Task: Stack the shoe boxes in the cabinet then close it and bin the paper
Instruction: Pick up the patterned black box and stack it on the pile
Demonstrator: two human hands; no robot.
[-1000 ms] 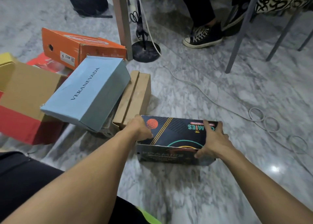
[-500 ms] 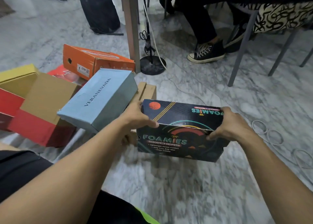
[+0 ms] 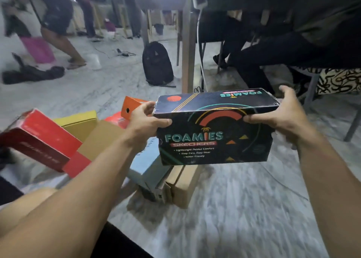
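I hold a black shoe box (image 3: 214, 133) printed "FOAMIES SKECHERS" up in the air in front of me. My left hand (image 3: 143, 119) grips its left end, thumb on the front face. My right hand (image 3: 281, 113) grips its right end, thumb on the front and fingers spread behind. Below and to the left, other shoe boxes lie on the marble floor: a red one (image 3: 37, 140), a yellow one (image 3: 78, 122), an orange one (image 3: 130, 106), a light blue one (image 3: 148, 170) and a brown cardboard one (image 3: 183, 183). No cabinet or paper is in view.
A black backpack (image 3: 157, 63) stands by a metal table leg (image 3: 188, 53). A seated person's dark trousers (image 3: 254, 62) and a chair with a patterned cushion (image 3: 336, 82) are at the right. Another person's legs (image 3: 64, 43) and dark cloth lie at the far left.
The black box has risen from the floor to well above the other boxes, with both hands still on its ends. My view has tilted up, showing more of the room.
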